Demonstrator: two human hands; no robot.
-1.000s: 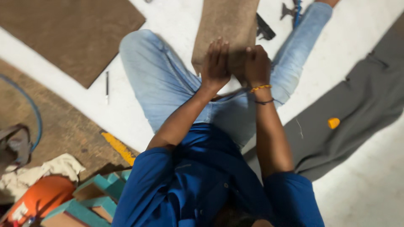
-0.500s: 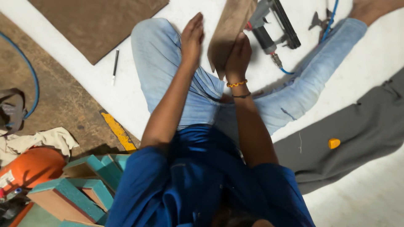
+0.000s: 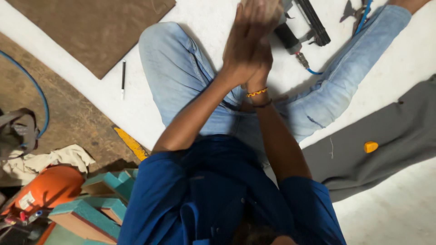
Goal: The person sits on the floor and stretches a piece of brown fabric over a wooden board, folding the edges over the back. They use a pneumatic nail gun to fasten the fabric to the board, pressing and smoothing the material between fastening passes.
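Note:
I sit on the white floor with my legs in blue jeans (image 3: 177, 77) spread apart. Both hands are raised together between my knees. My left hand (image 3: 247, 43) lies flat against a pale brown board piece (image 3: 262, 6), which is blurred and cut off by the top edge. Behind it, my right hand (image 3: 262, 72) is mostly hidden; its wrist carries a yellow-and-black band (image 3: 257, 93). A black pneumatic nail gun (image 3: 302, 27) with a blue hose (image 3: 314, 71) lies on the floor just beyond my hands.
A brown board (image 3: 100, 27) lies at the top left, a black pen (image 3: 123, 75) beside it. Grey cloth (image 3: 390, 131) with a small orange piece (image 3: 370, 146) lies at the right. Teal foam blocks (image 3: 100, 199), an orange container (image 3: 50, 188) and a rag (image 3: 45, 161) crowd the lower left.
The brown board lay flat between my legs under both hands; it has come up off the floor. My left hand lifted first, and both hands are now together, higher in view.

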